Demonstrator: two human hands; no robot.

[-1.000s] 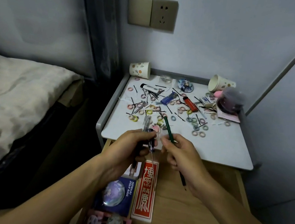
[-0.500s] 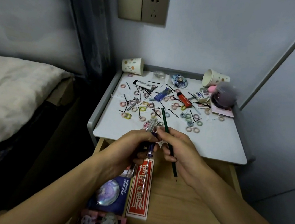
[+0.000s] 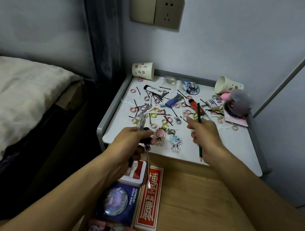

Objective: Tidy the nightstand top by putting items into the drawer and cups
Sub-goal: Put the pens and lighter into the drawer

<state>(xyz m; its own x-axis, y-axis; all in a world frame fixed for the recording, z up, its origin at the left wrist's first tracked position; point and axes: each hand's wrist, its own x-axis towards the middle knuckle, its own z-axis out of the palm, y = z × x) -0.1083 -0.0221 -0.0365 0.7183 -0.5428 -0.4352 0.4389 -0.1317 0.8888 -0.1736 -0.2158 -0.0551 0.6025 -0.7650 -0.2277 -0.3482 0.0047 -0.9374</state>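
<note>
Nightstand top (image 3: 229, 153): bed (image 3: 15, 98) at its 9 o'clock, open drawer (image 3: 194, 207) at 6.
Upright paper cup (image 3: 143, 69): on the top, 11 o'clock corner.
Tipped paper cup (image 3: 228, 85): 1 o'clock corner.
Keychains (image 3: 175, 142): near the 6 o'clock edge.

Pencil (image 3: 198, 111): dark green.
Nightstand top (image 3: 240, 141): white, grey rim.
Cup (image 3: 142, 70), at eleven o'clock on the top: white with orange and green dots.
Lighter (image 3: 172, 100): blue.
Second lighter (image 3: 195, 105), at its three o'clock: red.
Card (image 3: 150, 199): red with white characters.
</note>
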